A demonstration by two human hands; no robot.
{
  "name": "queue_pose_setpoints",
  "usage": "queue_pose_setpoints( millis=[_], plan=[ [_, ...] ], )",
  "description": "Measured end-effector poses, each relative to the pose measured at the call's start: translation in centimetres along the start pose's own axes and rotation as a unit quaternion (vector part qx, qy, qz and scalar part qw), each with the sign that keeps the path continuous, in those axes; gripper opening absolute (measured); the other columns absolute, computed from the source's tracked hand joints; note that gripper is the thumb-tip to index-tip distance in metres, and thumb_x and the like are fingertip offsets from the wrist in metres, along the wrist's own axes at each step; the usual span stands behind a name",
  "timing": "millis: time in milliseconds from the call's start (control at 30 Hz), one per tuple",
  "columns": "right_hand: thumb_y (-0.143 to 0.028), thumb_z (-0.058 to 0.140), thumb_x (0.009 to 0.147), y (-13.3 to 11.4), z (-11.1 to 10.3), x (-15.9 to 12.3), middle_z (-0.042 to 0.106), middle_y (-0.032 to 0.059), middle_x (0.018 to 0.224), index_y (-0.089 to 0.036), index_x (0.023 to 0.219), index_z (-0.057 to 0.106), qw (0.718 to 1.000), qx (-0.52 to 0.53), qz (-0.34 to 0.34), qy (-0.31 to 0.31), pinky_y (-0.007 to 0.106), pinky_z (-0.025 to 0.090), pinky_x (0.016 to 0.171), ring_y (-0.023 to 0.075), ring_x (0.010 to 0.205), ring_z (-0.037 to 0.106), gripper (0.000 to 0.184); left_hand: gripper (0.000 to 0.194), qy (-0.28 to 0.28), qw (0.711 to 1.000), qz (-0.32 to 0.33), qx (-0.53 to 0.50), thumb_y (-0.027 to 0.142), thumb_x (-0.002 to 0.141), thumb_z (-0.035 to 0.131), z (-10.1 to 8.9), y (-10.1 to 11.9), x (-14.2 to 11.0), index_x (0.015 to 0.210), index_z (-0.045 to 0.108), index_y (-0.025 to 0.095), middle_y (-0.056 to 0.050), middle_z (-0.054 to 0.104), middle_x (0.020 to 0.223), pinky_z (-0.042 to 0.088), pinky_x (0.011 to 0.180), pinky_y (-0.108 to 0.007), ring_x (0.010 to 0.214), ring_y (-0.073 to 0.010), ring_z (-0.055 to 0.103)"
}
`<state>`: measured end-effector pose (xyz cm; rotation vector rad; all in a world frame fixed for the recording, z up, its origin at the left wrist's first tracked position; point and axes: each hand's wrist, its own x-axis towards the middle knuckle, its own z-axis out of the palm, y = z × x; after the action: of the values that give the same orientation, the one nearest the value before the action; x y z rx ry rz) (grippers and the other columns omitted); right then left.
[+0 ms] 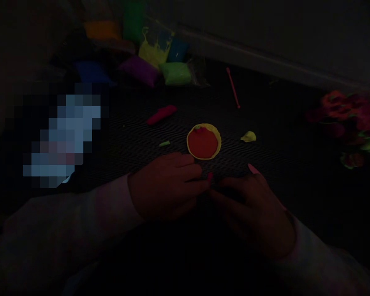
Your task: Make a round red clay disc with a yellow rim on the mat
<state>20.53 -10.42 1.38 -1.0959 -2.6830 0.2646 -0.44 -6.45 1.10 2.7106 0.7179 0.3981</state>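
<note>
The scene is very dark. My left hand and my right hand meet just in front of a round clay disc, orange-red on a yellow base. Both hands have their fingers drawn together in a pinch around a tiny pink-red bit of clay between their fingertips. The disc lies on a dark ribbed mat a little beyond my fingers. A red clay roll lies to the disc's upper left, a small green piece to its left, and a yellow lump to its right.
Bags of coloured clay are piled at the back, yellow, green, purple, blue and orange. A thin pink stick tool lies behind the disc. Colourful clay flowers sit at the right edge. A blurred bright patch is at the left.
</note>
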Motion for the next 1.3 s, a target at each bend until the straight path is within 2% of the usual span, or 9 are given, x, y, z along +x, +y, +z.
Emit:
queue_pose_setpoints(
  millis=[400, 667, 900, 1067, 1300],
  plan=[
    [-0.022, 0.05, 0.076, 0.13, 0.06, -0.11, 0.056, 0.0057, 0.094, -0.023, 0.106, 0.056, 1.0, -0.002, 0.002, -0.002, 0.048, 0.032, 0.084, 0.0173, 0.075, 0.048, 0.03, 0.03, -0.01, 1.0, -0.011, -0.011, 0.02, 0.077, 0.047, 0.12, -0.09, 0.04, 0.106, 0.054, 0.017, -0.005, 0.058, 0.087, 0.04, 0.066, -0.03, 0.075, -0.0157, 0.048],
    [-0.02, 0.049, 0.076, 0.0, -0.25, -0.11, 0.057, 0.0059, 0.092, -0.021, 0.101, 0.059, 0.999, 0.026, -0.027, 0.01, 0.039, 0.036, 0.073, 0.0172, 0.074, 0.047, 0.027, 0.024, -0.005, 1.0, -0.002, -0.021, 0.02, 0.076, 0.048, 0.1, -0.04, 0.08, 0.098, 0.058, 0.018, -0.003, 0.058, 0.084, 0.04, 0.066, -0.029, 0.076, -0.0156, 0.047],
    [-0.021, 0.05, 0.076, 0.02, -0.17, -0.07, 0.058, 0.0051, 0.092, -0.023, 0.101, 0.059, 1.0, 0.01, -0.021, 0.002, 0.046, 0.032, 0.082, 0.0164, 0.072, 0.048, 0.026, 0.024, -0.002, 1.0, -0.002, -0.022, 0.02, 0.077, 0.047, 0.11, 0.06, 0.08, 0.098, 0.058, 0.018, -0.003, 0.058, 0.083, 0.04, 0.067, -0.029, 0.076, -0.0151, 0.047],
    [-0.02, 0.049, 0.077, 0.06, -0.09, -0.19, 0.057, 0.0055, 0.092, -0.022, 0.103, 0.057, 1.0, 0.007, -0.016, 0.004, 0.043, 0.035, 0.079, 0.016, 0.072, 0.048, 0.028, 0.025, -0.01, 1.0, 0.0, -0.021, 0.019, 0.077, 0.047, 0.09, 0.06, 0.1, 0.101, 0.056, 0.018, -0.004, 0.058, 0.085, 0.041, 0.067, -0.029, 0.076, -0.0151, 0.047],
    [-0.022, 0.049, 0.076, 0.0, -0.12, -0.13, 0.058, 0.0049, 0.092, -0.023, 0.104, 0.056, 1.0, 0.004, -0.003, -0.003, 0.053, 0.029, 0.088, 0.0169, 0.074, 0.05, 0.029, 0.027, -0.002, 1.0, 0.002, -0.026, 0.018, 0.077, 0.046, -0.03, 0.08, 0.14, 0.102, 0.056, 0.016, -0.005, 0.059, 0.085, 0.041, 0.067, -0.029, 0.076, -0.0157, 0.047]
  ],
)
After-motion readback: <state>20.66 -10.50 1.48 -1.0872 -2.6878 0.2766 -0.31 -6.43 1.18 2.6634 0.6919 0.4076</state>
